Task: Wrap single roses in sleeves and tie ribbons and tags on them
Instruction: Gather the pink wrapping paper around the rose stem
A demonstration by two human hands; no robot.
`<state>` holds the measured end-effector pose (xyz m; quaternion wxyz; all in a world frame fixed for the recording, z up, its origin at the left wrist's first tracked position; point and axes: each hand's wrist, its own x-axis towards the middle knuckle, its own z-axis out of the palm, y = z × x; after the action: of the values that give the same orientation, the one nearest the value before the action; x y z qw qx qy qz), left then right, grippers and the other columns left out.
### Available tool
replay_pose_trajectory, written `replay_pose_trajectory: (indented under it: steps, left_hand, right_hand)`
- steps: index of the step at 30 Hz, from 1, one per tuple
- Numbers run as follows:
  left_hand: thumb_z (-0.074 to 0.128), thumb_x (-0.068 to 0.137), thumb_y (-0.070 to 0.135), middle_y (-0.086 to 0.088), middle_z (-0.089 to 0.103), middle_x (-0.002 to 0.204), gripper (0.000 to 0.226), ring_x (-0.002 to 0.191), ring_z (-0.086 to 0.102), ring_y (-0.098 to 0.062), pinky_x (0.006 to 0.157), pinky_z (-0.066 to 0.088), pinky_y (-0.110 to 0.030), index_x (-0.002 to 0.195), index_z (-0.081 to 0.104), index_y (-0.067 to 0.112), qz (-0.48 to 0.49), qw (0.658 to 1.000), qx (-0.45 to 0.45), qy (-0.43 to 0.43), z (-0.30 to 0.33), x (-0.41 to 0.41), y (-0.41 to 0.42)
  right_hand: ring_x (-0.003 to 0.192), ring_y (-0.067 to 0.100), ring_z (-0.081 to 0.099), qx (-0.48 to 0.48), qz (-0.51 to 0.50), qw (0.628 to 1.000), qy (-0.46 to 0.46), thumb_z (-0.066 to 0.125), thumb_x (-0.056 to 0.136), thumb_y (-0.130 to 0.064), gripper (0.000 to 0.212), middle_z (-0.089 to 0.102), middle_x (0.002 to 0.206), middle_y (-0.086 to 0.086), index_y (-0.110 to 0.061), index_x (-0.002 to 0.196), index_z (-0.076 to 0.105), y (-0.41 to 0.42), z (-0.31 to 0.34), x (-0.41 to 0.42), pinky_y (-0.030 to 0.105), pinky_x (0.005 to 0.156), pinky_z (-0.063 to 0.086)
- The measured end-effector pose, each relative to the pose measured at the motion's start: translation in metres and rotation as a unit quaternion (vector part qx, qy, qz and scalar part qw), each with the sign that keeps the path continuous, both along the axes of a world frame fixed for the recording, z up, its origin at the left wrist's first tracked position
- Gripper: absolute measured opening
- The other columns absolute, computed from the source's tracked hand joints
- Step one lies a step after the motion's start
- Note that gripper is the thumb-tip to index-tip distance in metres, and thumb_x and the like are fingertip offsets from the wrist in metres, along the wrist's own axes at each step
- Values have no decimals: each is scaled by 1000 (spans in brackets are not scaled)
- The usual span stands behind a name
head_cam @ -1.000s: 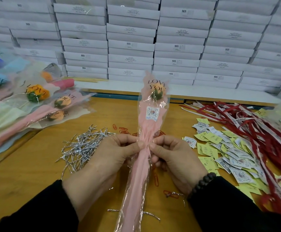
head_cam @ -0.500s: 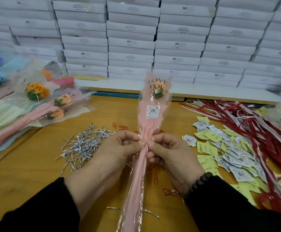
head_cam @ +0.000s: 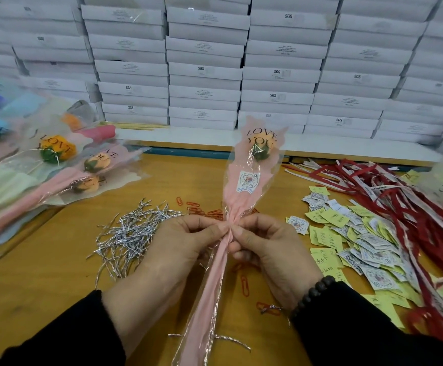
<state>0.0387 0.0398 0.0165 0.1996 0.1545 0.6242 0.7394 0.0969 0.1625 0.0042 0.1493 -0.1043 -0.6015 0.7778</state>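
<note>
Unmoved, both hands [head_cam: 178, 244] pinching sleeve [head_cam: 244, 196]

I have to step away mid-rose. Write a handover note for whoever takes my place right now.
Left hand and right hand both pinch the gathered neck of the pink sleeve, held up over the table.
Done: rose sleeved, sticker on.
Left: finish cinching the neck, tie a red ribbon and tag.
Twist ties lie left, finished roses far left.
</note>
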Motion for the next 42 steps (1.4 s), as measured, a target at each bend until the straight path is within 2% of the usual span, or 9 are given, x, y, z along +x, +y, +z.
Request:
replay_pose_trajectory:
  steps: [5,11,14,17,23,27,34,40,42]
  left_hand:
    - [67,71,-2,-12,65,55,9,42,58,-12,42,47,-17,78,66,-8,-15,1000,8,-11,0,1,1]
    - [70,63,6,-31,66,74,33,63,64,-29,64,57,-34,88,61,-13,-33,999,18,7,0,2,0]
    - [68,72,0,-23,67,64,21,54,64,-22,56,56,-25,88,60,-11,-41,999,6,13,1,1,0]
    - [67,74,0,-17,65,57,16,49,61,-18,51,52,-20,85,60,-9,-37,999,1,10,0,-1,0]
    - [67,69,1,-15,65,58,19,50,62,-15,51,52,-19,83,61,-9,-55,998,10,-10,0,-2,-1]
    - [64,75,-6,-17,67,62,10,54,64,-18,58,54,-24,83,59,-9,-54,998,8,-7,1,0,-2]
    - [59,78,-11,-19,62,57,5,46,62,-22,48,56,-28,77,56,-7,-50,997,29,-58,6,4,-3]
    - [55,82,-12,-18,61,57,9,43,61,-19,44,55,-24,77,55,-5,5,996,29,-79,11,-1,-5]
    - [53,83,-11,-19,60,60,8,42,60,-18,43,54,-23,80,54,-5,18,997,28,-75,12,-3,-7]
  right_hand:
    - [46,7,60,32,-27,999,-15,64,81,2,11,65,55,6,-7,74,65,1,2,1,14,42,43]
    - [43,4,55,55,-38,997,-23,66,79,1,10,63,53,2,-6,72,68,-1,3,1,13,41,41]
    - [64,17,64,81,-51,995,-28,70,77,-4,11,68,64,8,-9,67,70,0,0,0,29,65,54]
    - [79,30,63,95,-50,994,-28,71,75,-6,9,69,72,13,-10,67,72,0,2,1,44,82,52]
    - [48,-2,56,106,-26,994,-8,69,75,0,17,62,51,-5,-11,62,69,1,6,2,9,50,44]
    - [44,-3,51,109,-29,994,-2,68,76,1,8,61,51,-6,-3,70,69,1,5,1,8,45,40]
    - [43,-2,48,185,-36,982,-16,65,83,-7,11,60,49,-10,-12,76,72,0,8,2,12,47,43]
    - [63,7,57,366,30,928,-55,70,80,-18,7,66,68,-1,-13,75,71,-1,20,6,29,67,53]
    - [59,2,53,449,105,883,-87,74,77,-19,10,62,65,-5,-12,73,68,-1,29,11,20,61,48]
